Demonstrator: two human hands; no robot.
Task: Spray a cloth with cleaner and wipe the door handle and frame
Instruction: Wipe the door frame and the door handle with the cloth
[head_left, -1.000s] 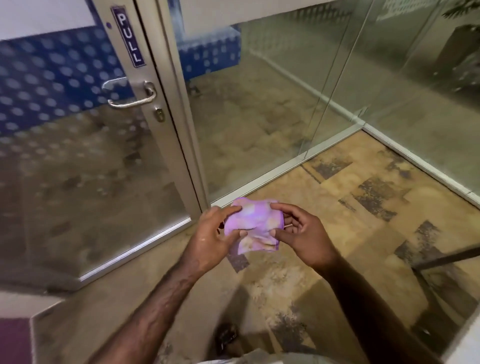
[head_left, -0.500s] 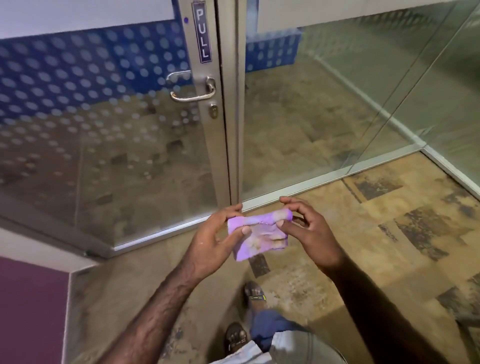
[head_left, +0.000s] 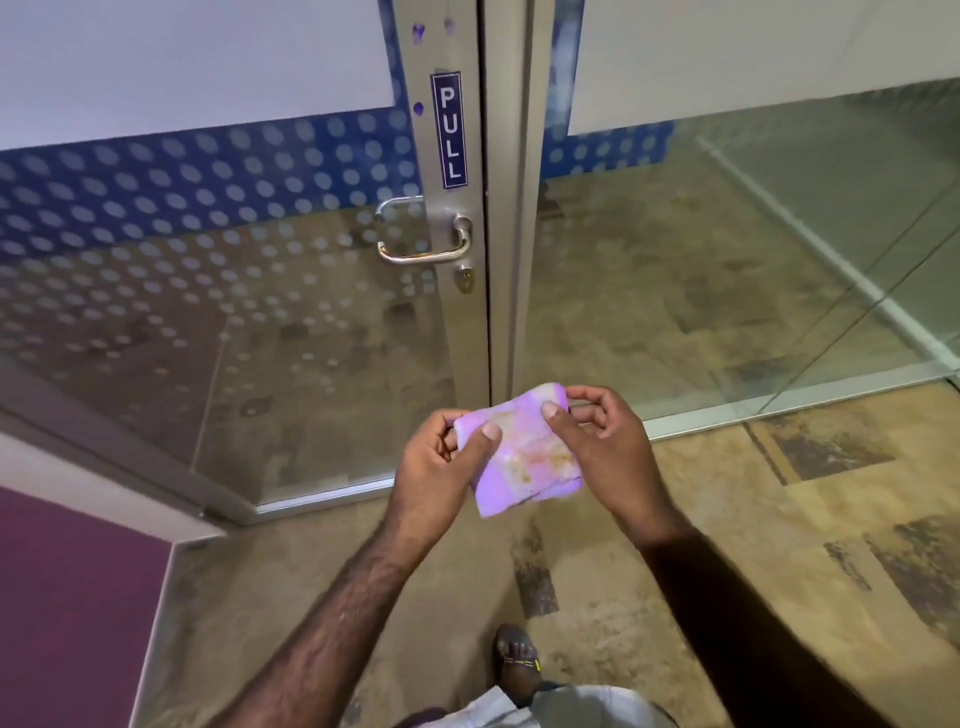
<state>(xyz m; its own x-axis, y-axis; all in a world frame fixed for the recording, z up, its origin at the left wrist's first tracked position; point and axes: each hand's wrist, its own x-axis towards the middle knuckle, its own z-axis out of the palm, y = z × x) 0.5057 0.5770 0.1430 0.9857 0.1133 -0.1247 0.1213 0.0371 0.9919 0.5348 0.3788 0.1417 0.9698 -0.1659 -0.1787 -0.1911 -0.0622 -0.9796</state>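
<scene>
Head view: left hand (head_left: 436, 467) and right hand (head_left: 597, 447) pinch cloth (head_left: 524, 457) before glass door (head_left: 234, 312), over mottled floor (head_left: 779, 545).

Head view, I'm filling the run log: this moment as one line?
left hand: holds cloth | right hand: pinches cloth | door handle: untouched | sprayer: not seen

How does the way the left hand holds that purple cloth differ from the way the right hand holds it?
The left hand grips the purple cloth at its lower left edge, thumb pressed flat on top; the right hand pinches the upper right corner with thumb and forefinger. The left hand's fingers curl under the cloth, while the right hand's other fingers arch clear of it. Both hold it in front of the door, below the door handle.
</scene>
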